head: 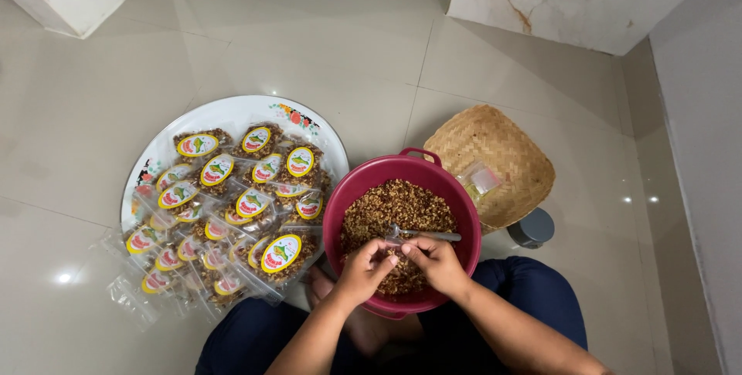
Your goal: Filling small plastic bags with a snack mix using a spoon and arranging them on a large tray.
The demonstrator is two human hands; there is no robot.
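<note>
A dark red plastic basin [345, 197] holds brown crumbly snack pieces [398, 203] and a metal spoon [430, 234] lying across them. My left hand [363, 269] and my right hand [434, 261] meet over the near side of the basin, fingertips pinched together on something small and clear that I cannot make out well. Left of the basin, a round white tray [232, 110] with a flower print carries several sealed clear packets of the snack [281, 254], each with a yellow oval label.
A woven bamboo basket [502, 151], upside down, lies right of the basin with a clear bag [481, 180] on it. A small grey cup [532, 228] stands beside it. Marble wall bases at top left and right; tiled floor all around; my crossed legs below.
</note>
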